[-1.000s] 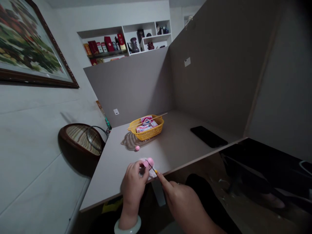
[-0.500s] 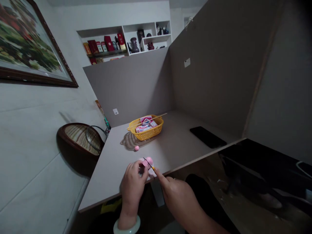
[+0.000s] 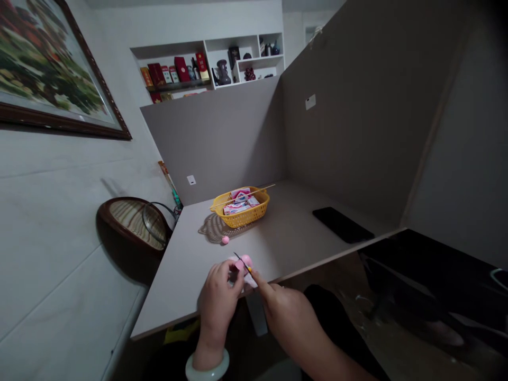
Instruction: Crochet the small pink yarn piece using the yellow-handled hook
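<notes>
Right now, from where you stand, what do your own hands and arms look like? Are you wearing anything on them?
They are bare human hands with no gloves. The left hand wears a thick, smooth, pale bangle at the wrist. The right hand shows no bangle, and no sleeve shows on either forearm.

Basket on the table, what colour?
The basket is yellow; the head view shows it best.

Two hands (image 3: 218,312) at bottom centre, one yellow plastic basket (image 3: 240,216) mid-frame, one pink ball (image 3: 225,239) just below, one black phone (image 3: 343,225) right, one framed painting (image 3: 51,69) upper left!
</notes>
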`<control>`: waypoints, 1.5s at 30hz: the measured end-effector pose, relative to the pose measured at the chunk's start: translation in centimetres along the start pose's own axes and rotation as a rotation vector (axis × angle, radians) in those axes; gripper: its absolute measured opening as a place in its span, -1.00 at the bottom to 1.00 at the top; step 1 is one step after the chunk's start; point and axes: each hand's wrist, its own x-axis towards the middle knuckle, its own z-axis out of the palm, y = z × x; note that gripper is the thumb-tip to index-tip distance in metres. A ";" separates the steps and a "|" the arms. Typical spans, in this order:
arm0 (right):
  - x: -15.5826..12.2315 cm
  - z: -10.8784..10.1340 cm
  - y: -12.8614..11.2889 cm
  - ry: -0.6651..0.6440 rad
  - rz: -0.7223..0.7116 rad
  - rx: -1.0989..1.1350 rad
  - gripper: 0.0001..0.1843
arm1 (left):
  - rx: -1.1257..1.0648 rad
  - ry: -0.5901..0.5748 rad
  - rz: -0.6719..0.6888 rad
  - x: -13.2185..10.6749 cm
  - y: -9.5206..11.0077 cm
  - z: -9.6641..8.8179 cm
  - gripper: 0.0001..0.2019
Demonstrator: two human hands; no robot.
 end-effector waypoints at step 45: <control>-1.1 0.7 0.4 0.052 -0.019 0.050 -0.22 | -0.018 -0.006 -0.030 -0.1 -0.3 0.0 -0.82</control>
